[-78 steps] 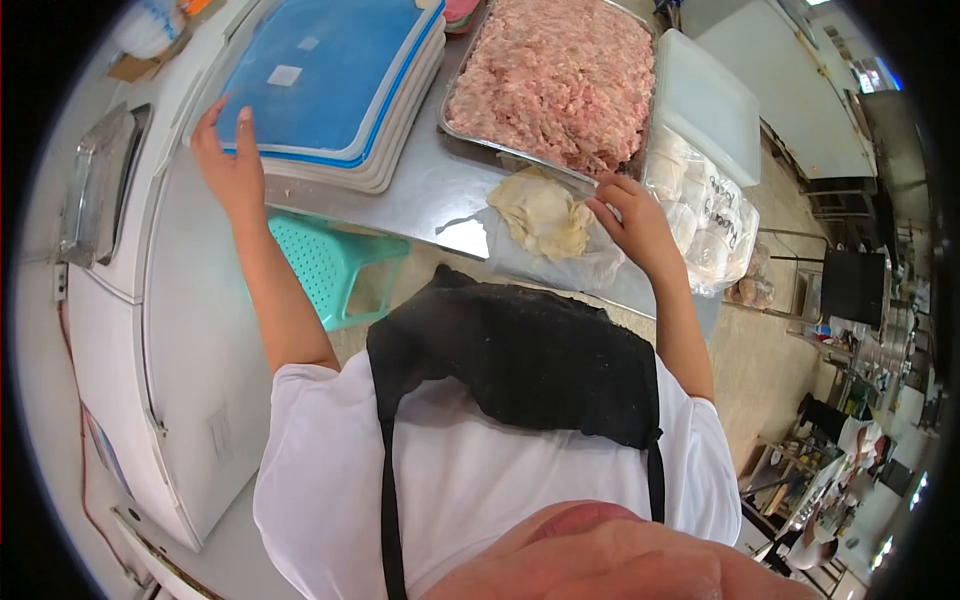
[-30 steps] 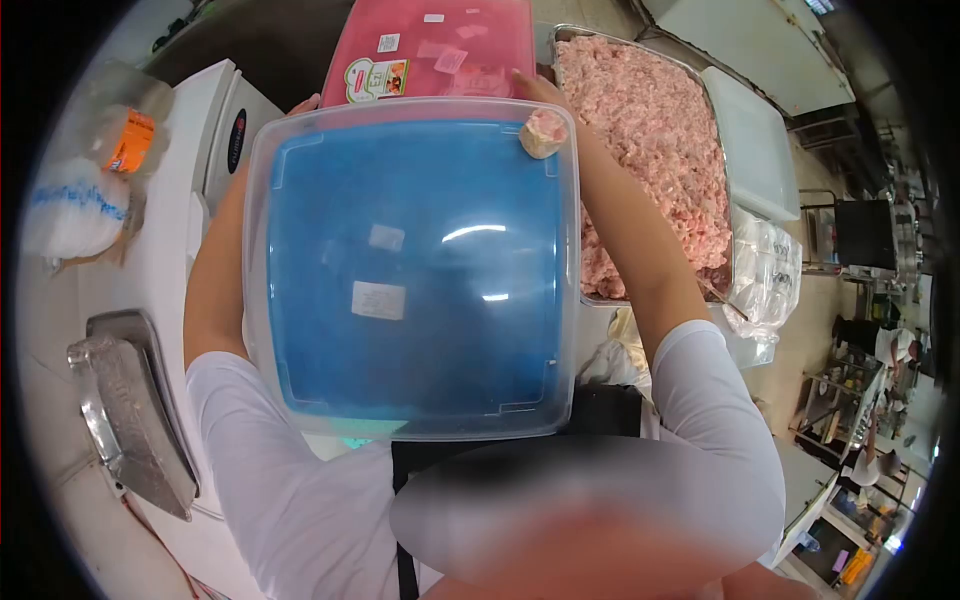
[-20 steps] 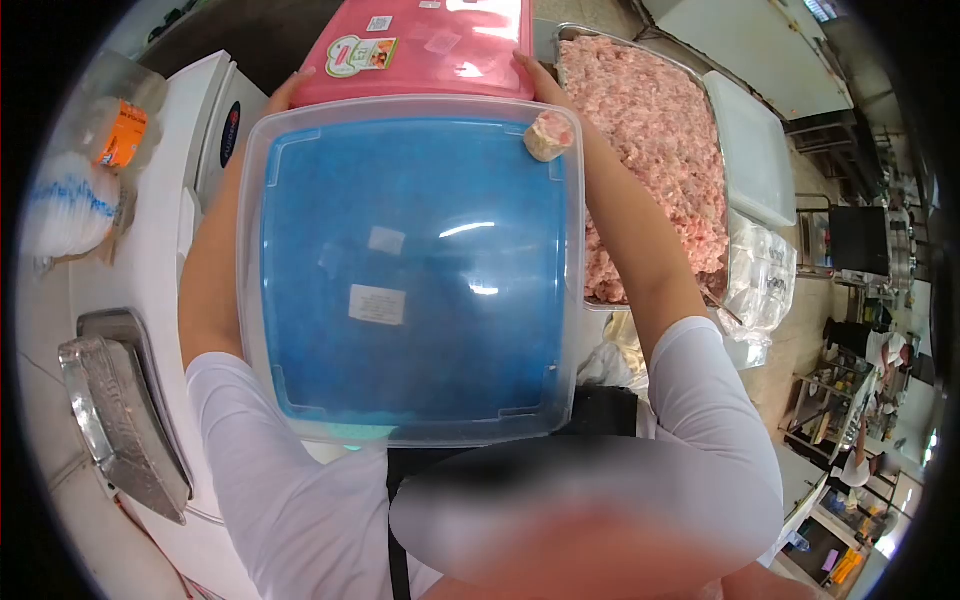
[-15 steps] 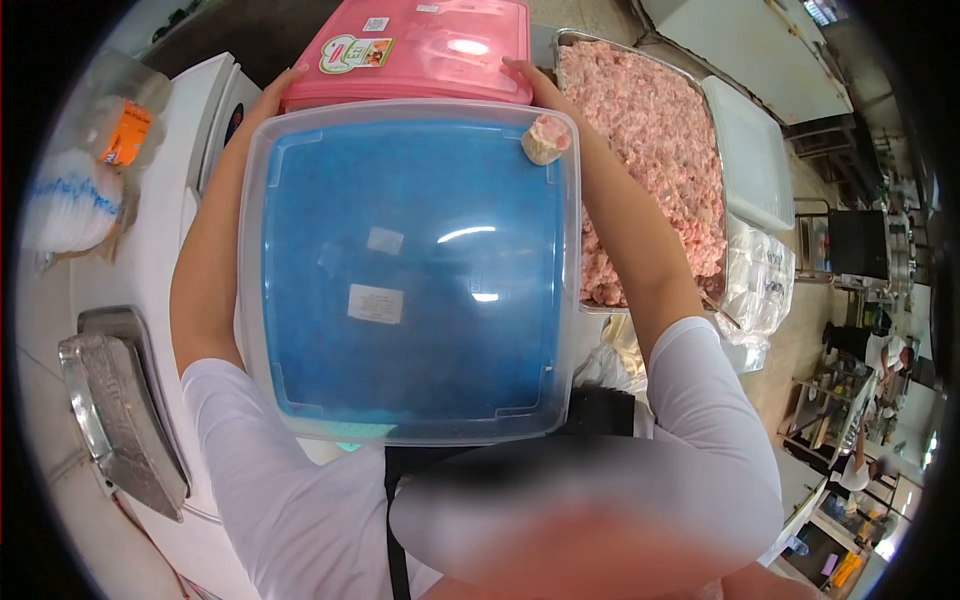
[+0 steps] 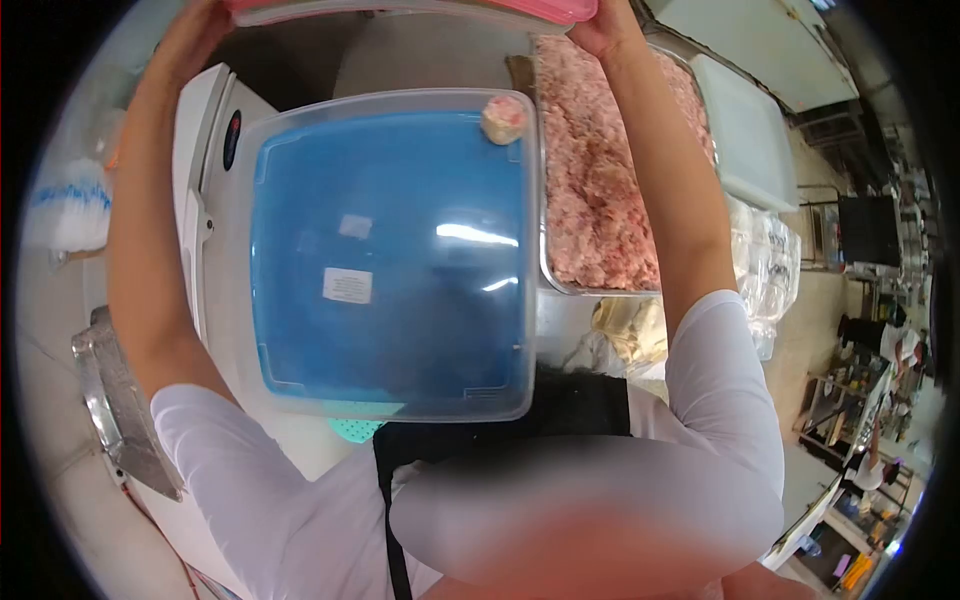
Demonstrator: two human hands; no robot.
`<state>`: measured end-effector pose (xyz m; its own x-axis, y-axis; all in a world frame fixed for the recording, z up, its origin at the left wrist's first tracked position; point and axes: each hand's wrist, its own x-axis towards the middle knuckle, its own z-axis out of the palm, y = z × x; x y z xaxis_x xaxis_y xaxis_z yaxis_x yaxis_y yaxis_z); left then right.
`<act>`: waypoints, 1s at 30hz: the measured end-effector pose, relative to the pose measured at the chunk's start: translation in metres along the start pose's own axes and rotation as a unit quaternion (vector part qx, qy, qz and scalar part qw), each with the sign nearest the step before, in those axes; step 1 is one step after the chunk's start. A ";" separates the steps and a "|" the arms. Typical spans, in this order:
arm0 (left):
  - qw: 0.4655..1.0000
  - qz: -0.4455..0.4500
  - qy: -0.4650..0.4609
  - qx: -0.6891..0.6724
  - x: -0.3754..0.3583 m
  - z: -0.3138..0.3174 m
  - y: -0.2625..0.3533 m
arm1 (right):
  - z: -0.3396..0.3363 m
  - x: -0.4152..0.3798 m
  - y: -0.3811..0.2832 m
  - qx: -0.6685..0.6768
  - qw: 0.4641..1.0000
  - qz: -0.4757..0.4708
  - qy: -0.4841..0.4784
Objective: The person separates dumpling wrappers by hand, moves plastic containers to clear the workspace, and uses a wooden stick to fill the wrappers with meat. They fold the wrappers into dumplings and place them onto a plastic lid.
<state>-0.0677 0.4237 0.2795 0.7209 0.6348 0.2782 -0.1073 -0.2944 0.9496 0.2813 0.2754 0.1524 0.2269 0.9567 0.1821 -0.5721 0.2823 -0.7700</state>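
Note:
At the top edge of the view I hold up a pink plastic lid [image 5: 410, 13], mostly cut off by the frame. My left hand [image 5: 203, 22] grips its left end, and my right hand [image 5: 604, 32] is closed on its right end. Nearer to me, between my forearms, lies a large clear-rimmed blue plastic box [image 5: 400, 210] with white labels. A small round beige piece with a pink top [image 5: 504, 121] sits on its far right corner. Right of the box, partly behind my right forearm, is a metal tray [image 5: 545, 250] filled with raw chopped meat [image 5: 590, 190].
A white translucent container [image 5: 745, 135] stands beyond the tray, with plastic-wrapped packs [image 5: 765, 260] beside it. At left are a white appliance [image 5: 205, 140] and foil pans [image 5: 130, 400]. A turquoise perforated item [image 5: 355, 425] shows under the blue box. People work far right.
The pink lid has moved up and away from the blue box, my arms stretching with it. A gap now shows between them. The blue box appears slightly farther left.

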 end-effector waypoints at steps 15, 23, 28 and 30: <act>0.988 0.066 -0.137 0.018 -0.105 0.326 0.125 | -0.063 -0.382 -0.152 -0.016 0.955 -0.173 0.240; 0.966 -0.091 -0.198 -0.138 -0.164 0.531 0.036 | -0.176 -0.582 -0.266 -0.079 0.935 -0.080 0.336; 0.960 -0.151 -0.202 -0.118 -0.186 0.622 -0.016 | -0.256 -0.651 -0.284 -0.118 0.925 0.002 0.362; 0.919 -0.285 -0.246 -0.114 -0.188 0.623 0.004 | -0.297 -0.666 -0.277 -0.157 0.905 0.043 0.393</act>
<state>0.2230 -0.1411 0.1409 0.9211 0.2229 -0.3193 0.2834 0.1787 0.9422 0.5229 -0.4613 0.0628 0.7527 0.5945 -0.2829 -0.3903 0.0569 -0.9189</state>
